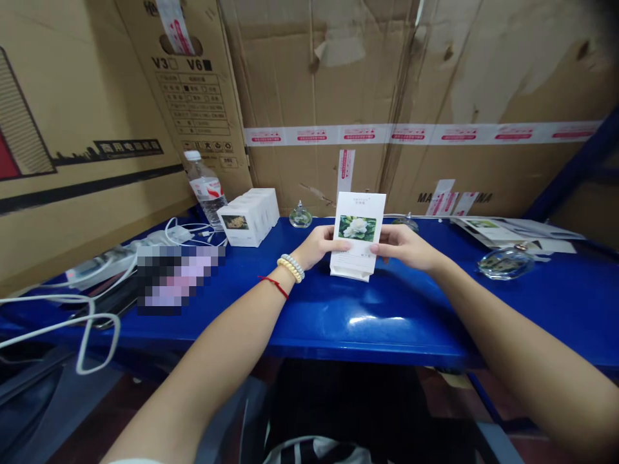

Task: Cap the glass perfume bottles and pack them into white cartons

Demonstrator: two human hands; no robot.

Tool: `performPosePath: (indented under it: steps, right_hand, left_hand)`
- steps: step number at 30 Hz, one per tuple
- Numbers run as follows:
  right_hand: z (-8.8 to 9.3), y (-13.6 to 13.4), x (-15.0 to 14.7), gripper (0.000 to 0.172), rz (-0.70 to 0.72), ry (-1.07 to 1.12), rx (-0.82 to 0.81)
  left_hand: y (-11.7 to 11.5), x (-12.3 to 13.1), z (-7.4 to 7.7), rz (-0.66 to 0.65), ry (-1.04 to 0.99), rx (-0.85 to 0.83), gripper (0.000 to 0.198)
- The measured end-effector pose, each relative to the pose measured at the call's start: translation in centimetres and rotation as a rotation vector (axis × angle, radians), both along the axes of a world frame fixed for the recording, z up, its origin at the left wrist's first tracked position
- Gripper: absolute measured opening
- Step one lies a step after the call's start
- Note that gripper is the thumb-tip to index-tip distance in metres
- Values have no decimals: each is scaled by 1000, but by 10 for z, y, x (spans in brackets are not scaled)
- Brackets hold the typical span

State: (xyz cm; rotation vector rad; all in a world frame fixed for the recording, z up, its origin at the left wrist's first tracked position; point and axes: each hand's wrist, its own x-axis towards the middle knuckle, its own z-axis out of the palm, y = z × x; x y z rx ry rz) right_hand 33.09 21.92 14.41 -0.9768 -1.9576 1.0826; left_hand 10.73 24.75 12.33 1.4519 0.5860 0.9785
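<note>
A white carton [355,258] with a white flower picture stands upright before me, its lower end open with flaps showing. My left hand [322,247] grips its left side, thumb across the front. On the other side my right hand [401,247] holds the right edge, thumb also on the front; its other fingers are partly hidden behind. Just behind the right hand, a glass bottle [406,222] is mostly covered. Another small glass bottle [300,214] with greenish contents stands behind my left hand. A larger glass bottle [505,263] lies to the right.
White boxes [249,216] stand in a row at the left, near a water bottle [207,188]. Flat printed cartons [517,233] lie at the right back. A power strip [104,264] and white cables [91,316] occupy the left of the blue table [309,328]. Cardboard [309,77] walls the back.
</note>
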Motion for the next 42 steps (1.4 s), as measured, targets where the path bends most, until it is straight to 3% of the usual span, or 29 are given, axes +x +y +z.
performPosePath:
  steps: [9,12,14,17,20,22,26,30,33,36,42]
  right_hand:
    - [-1,3,-3,52,-33,65,-105]
    - [-3,4,-2,53,-51,60,-100]
    - [-4,5,-1,52,-72,64,-79]
    - [-6,7,1,49,-114,74,-35]
    - [-6,8,1,44,-134,78,3]
    - [-6,8,1,41,-137,90,24]
    - [-5,5,-2,41,-130,87,47]
    - [-3,1,-5,40,-136,79,56]
    - [-2,-2,-7,42,-140,85,56]
    - [-1,-4,-8,43,-145,70,61]
    - [-7,1,-5,40,-167,37,74]
  left_hand:
    - [2,1,0,-10,40,6,56]
    - [-2,3,8,20,124,67,58]
    - [-11,-2,21,166,308,203,57]
    - [-35,-28,44,656,681,389,55]
    - [-64,-79,59,1134,871,311,48]
    - [-80,-123,58,1370,1006,186,40]
    - [-90,-199,36,1575,1217,19,56]
    - [-87,-231,15,1526,1336,-169,54]
    - [-88,-228,13,1480,1379,-189,54]
    - [-90,-206,22,1494,1343,-54,61]
    - [-85,-113,41,1374,1034,475,30]
